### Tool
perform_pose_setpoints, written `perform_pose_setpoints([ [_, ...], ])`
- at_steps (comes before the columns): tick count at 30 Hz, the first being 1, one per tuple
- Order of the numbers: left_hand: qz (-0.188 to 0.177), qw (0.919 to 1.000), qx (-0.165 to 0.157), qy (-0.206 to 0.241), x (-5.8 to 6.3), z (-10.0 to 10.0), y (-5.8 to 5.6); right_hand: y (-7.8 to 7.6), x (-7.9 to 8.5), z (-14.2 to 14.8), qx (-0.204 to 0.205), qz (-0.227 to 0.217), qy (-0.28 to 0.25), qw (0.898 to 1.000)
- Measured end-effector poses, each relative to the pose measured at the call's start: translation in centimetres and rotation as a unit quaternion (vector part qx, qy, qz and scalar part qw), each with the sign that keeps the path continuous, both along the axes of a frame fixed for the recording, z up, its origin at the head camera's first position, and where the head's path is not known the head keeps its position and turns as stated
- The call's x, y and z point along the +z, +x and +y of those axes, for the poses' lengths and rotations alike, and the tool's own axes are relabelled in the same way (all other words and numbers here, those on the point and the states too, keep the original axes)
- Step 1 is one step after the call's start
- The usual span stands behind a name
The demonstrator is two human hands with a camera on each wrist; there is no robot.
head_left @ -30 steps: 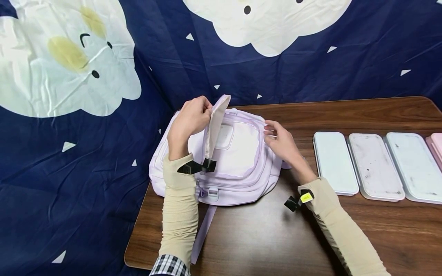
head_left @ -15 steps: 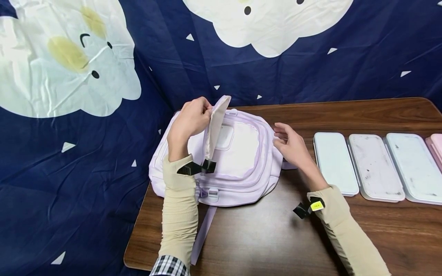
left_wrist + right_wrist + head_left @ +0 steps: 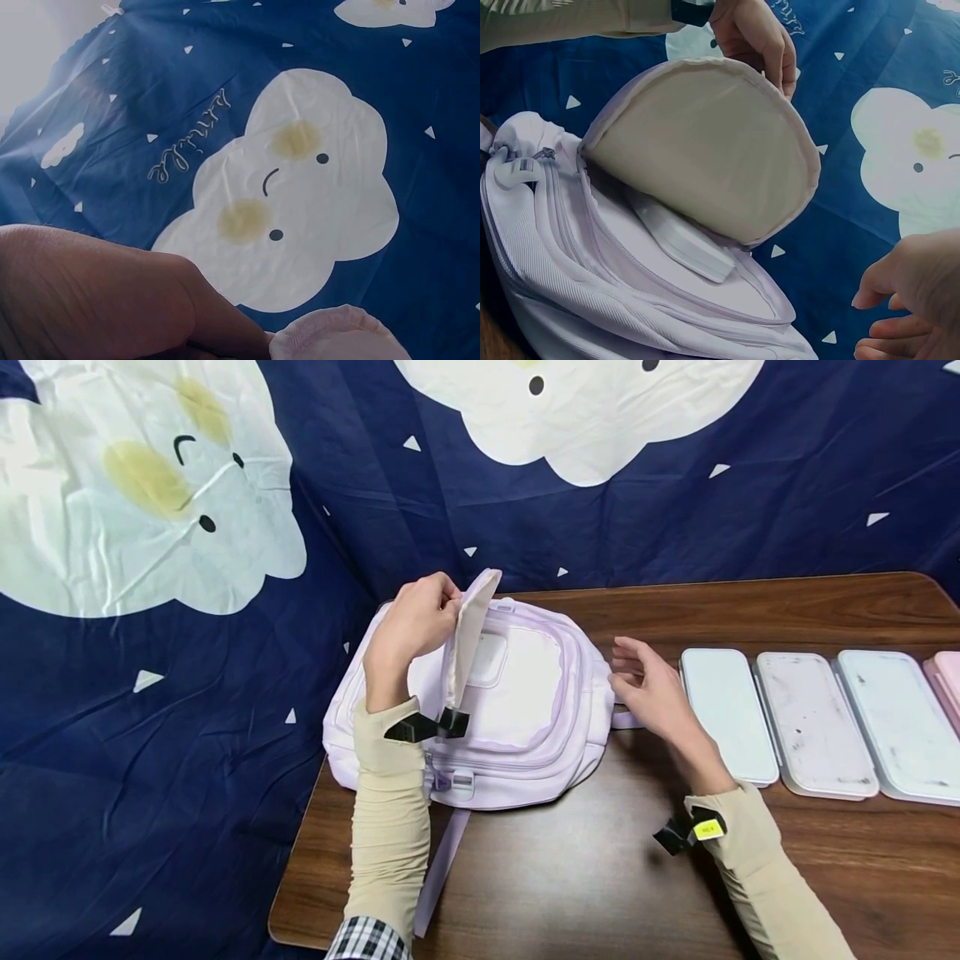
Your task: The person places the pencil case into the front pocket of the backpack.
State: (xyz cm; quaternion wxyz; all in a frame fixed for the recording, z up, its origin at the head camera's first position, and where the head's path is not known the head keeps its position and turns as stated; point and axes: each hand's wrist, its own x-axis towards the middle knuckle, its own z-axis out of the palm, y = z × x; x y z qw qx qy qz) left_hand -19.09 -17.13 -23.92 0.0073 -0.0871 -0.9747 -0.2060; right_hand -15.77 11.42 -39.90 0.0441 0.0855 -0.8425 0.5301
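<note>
A pale lavender backpack lies on the table, its rounded front pocket unzipped. My left hand pinches the edge of the pocket flap and holds it raised. Seen from the right wrist, the flap's cream lining faces me, and a white box-shaped case lies partly inside the pocket, its far end hidden under the flap. My right hand hovers just right of the backpack, fingers loosely bent and holding nothing. The left wrist view shows my left hand at the flap's rim.
Right of the right hand stand a white case, a greyish scuffed case, a pale blue case and a pink case in a row. A strap trails toward the front. A navy cloud-print cloth hangs behind the brown table.
My right hand has drawn away from the backpack's right side, moving right and slightly toward me. The left hand keeps holding the flap up in the same place.
</note>
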Motion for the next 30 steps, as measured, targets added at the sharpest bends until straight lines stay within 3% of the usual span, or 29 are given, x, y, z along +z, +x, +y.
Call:
perform_pose_setpoints([
  [9,-0.008,1.0,-0.001,0.005,0.1,-0.3,-0.1,0.7,0.4,1.3,-0.008,0.016,0.013,1.0],
  [14,-0.041,0.998,-0.007,0.047,0.0,-0.9,-0.2,1.2,0.6,2.2,-0.024,0.021,0.024,0.999],
  [21,-0.104,0.9806,-0.048,0.159,-0.5,-2.1,-0.6,2.3,0.9,3.7,-0.046,0.038,0.035,0.998],
  [30,-0.123,0.9688,-0.076,0.201,-0.9,-3.3,-1.0,3.7,0.2,5.4,-0.071,0.035,0.07,0.994],
])
